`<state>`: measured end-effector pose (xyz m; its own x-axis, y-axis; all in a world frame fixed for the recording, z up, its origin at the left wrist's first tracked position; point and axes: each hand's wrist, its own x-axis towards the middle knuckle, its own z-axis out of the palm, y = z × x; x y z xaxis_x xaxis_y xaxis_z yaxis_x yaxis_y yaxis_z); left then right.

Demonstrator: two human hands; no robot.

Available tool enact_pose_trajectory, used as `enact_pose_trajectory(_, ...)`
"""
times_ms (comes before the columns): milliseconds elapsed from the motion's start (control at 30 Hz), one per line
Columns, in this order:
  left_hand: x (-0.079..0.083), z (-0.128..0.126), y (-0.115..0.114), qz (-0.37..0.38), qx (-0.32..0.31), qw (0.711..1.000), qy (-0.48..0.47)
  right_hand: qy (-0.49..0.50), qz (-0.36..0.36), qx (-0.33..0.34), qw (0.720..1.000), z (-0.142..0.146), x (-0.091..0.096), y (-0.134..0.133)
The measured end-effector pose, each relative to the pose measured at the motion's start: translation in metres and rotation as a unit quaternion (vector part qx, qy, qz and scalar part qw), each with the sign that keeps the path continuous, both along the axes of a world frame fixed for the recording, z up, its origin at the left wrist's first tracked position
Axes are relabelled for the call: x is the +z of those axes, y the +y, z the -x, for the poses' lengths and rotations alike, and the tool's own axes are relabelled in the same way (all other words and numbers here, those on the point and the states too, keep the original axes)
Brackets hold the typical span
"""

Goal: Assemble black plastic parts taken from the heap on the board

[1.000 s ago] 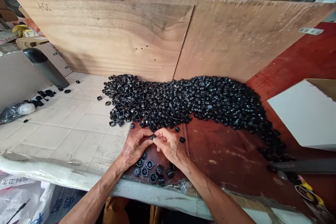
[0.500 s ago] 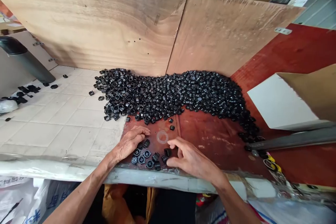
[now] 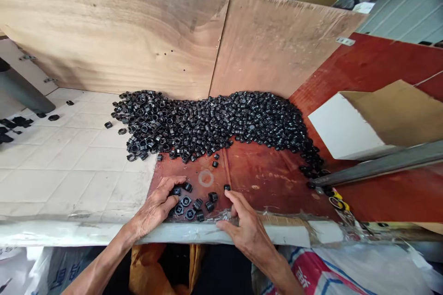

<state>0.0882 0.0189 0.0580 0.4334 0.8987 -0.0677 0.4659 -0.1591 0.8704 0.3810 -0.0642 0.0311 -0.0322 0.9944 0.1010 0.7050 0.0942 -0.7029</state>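
In the head view, several loose black plastic caps (image 3: 190,213) lie near the front edge of the red board, some ring side up and some showing a cross-shaped inside. My left hand (image 3: 157,203) rests along the left side of this cluster, fingers curved and apart, its thumb beside the nearest caps. It partly covers one of them. My right hand (image 3: 247,226) is to the right, thumb and index finger spread. Its index fingertip is at a single black cap (image 3: 226,187); I cannot tell if they touch. Between the hands, two caps (image 3: 211,201) sit close together.
A long heap of black parts (image 3: 207,122) runs along the plywood wall (image 3: 166,32). A cardboard box (image 3: 346,124) stands at the right, behind a grey metal bar (image 3: 380,163). Yellow-handled scissors (image 3: 339,203) lie under it. A grey tube (image 3: 26,87) leans at left.
My right hand has drawn back from the two caps, and its index finger is now at a lone cap. My left hand has shifted slightly toward me. The view has turned right.
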Motion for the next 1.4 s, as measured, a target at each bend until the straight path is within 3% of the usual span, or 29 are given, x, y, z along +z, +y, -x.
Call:
enact_pose_trajectory(200, 0.007, -0.025, -0.007, -0.011, -0.040, 0.999, 0.011, -0.029, 0.018, 0.081, 0.996, 0.039, 0.004, 0.026)
enact_pose_trajectory(300, 0.010, -0.030, -0.014, -0.023, -0.089, 0.996, -0.001, -0.013, 0.037, 0.140, 0.989, 0.056, 0.009, 0.030)
enact_pose_trajectory(367, 0.010, -0.028, -0.019, -0.034, -0.087, 0.996, -0.007, 0.003, 0.043, 0.160, 0.986, 0.063, 0.012, 0.029)
enact_pose_trajectory(633, 0.000, -0.010, -0.055, 0.000, 0.015, 0.998, -0.053, 0.079, 0.008, 0.197, 0.977, 0.086, 0.015, 0.008)
enact_pose_trajectory(833, 0.005, 0.014, -0.076, 0.004, 0.003, 0.995, -0.101, 0.058, -0.032, 0.225, 0.972, 0.105, 0.010, -0.024)
enact_pose_trajectory(1000, 0.003, 0.032, -0.100, -0.049, -0.017, 0.993, -0.108, 0.037, -0.072, 0.287, 0.954, 0.102, 0.000, -0.048)
enact_pose_trajectory(1100, -0.020, 0.039, -0.131, -0.090, 0.027, 0.992, -0.086, 0.069, -0.079, 0.328, 0.939, 0.095, -0.010, -0.057)
enact_pose_trajectory(1167, -0.050, 0.043, -0.152, -0.078, 0.086, 0.993, -0.011, 0.100, -0.055, 0.337, 0.935, 0.091, -0.024, -0.062)
enact_pose_trajectory(1233, -0.089, 0.049, -0.165, -0.031, 0.174, 0.975, 0.133, 0.130, 0.002, 0.331, 0.935, 0.090, -0.047, -0.064)
enact_pose_trajectory(1300, -0.129, 0.055, -0.165, 0.009, 0.207, 0.943, 0.261, 0.123, 0.062, 0.328, 0.935, 0.090, -0.077, -0.064)
enact_pose_trajectory(1400, -0.174, 0.064, -0.146, 0.036, 0.209, 0.925, 0.316, -0.003, 0.154, 0.339, 0.928, 0.095, -0.124, -0.063)
